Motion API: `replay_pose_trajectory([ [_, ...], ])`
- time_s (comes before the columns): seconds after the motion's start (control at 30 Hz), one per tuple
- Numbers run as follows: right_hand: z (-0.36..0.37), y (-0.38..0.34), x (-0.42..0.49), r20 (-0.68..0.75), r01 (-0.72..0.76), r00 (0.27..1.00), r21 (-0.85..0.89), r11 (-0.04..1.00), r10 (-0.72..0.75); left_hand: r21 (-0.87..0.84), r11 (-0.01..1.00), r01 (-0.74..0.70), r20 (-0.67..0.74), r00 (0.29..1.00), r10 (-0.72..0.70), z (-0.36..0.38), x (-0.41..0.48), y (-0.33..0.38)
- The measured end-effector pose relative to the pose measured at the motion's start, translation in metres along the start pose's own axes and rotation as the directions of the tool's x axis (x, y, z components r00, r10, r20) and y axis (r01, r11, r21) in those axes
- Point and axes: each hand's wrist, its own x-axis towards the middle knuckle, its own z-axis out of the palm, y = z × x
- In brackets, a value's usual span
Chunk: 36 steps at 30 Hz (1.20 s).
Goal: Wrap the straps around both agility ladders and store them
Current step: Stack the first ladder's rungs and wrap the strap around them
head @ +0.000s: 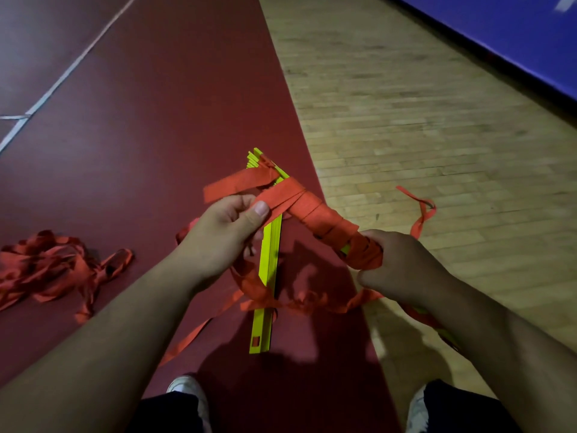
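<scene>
A bundle of yellow ladder rungs (255, 157) is held in the air, its middle bound by several turns of red strap (315, 210). My right hand (402, 270) grips the wrapped near end of this bundle. My left hand (224, 235) pinches the free red strap between thumb and fingers beside the bundle. Below them a second stack of yellow rungs (265, 295) lies on the red mat, with loose red strap knotted across it. A strap end trails onto the wooden floor.
A tangled heap of red strap (46, 270) lies on the red mat (156, 120) at left. Wooden floor (421, 104) runs to the right, with a blue mat (515, 35) at the top right. My shoes show at the bottom edge.
</scene>
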Motion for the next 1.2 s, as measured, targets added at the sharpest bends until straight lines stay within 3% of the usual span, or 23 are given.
replay_pose_trajectory([
  [0.2,-0.002,-0.003,0.0,0.014,-0.018,1.0,-0.026,1.0,0.018,-0.165,0.986,0.023,0.173,0.985,0.006,-0.013,-0.003,-0.001],
  [0.47,0.002,-0.004,0.001,0.01,-0.014,1.0,-0.091,0.996,0.015,-0.197,0.975,0.104,0.164,0.984,-0.072,-0.005,-0.004,-0.005],
  [0.53,0.0,-0.005,0.001,0.0,-0.021,1.0,-0.095,0.995,0.021,-0.144,0.984,0.104,0.124,0.989,-0.086,-0.002,-0.005,0.0],
  [0.7,-0.001,-0.002,0.002,-0.014,-0.039,0.999,-0.096,0.995,0.038,0.221,0.975,-0.008,0.063,0.998,-0.006,-0.005,-0.004,0.003],
  [0.93,-0.004,-0.003,0.003,-0.038,-0.032,0.999,-0.048,0.998,0.031,0.083,0.994,0.077,0.05,0.995,-0.082,-0.001,-0.004,0.002],
  [1.1,-0.006,-0.003,0.002,-0.027,-0.033,0.999,-0.069,0.997,0.032,0.426,0.905,-0.013,0.025,1.0,0.002,-0.007,0.0,0.001],
  [1.2,-0.006,0.0,0.003,-0.023,-0.047,0.999,-0.09,0.995,0.045,0.489,0.872,-0.027,0.02,1.0,0.02,-0.006,-0.001,-0.002],
])
